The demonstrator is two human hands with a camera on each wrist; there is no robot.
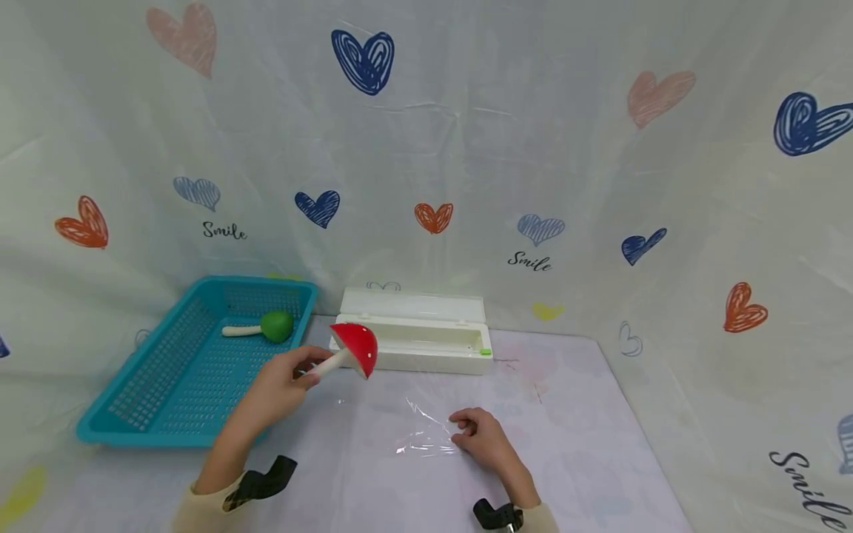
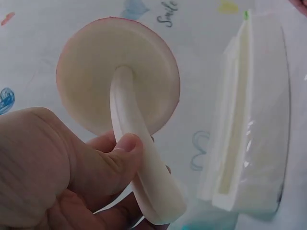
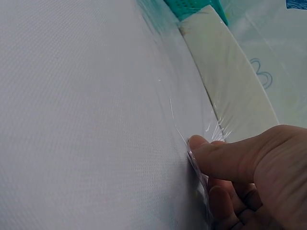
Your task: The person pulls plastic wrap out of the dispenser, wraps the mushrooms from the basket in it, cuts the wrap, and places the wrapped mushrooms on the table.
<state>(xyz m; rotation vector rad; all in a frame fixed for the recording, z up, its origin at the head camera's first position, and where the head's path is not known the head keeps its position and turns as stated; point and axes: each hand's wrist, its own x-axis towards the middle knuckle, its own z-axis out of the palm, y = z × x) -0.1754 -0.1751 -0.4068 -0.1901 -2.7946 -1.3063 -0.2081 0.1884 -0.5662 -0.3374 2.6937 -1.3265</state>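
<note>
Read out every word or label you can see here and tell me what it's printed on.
"Smile" on the heart-print backdrop cloth, upper left.
"Smile" on the same cloth, centre.
"Smile" on the cloth at the right edge, partly cut off.
"Smile" on the cloth in the left wrist view, partly cut off.
The white box, teal basket and red mushroom bear no readable text.

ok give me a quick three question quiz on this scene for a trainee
1. True or false: the left hand grips the red-capped toy mushroom by its white stem.
2. What does the right hand pinch? A) a clear plastic film sheet B) a green toy
3. Fill in: the green-capped toy mushroom lies in the teal perforated plastic ____.

Key: 1 true; 2 A; 3 basket.
</note>
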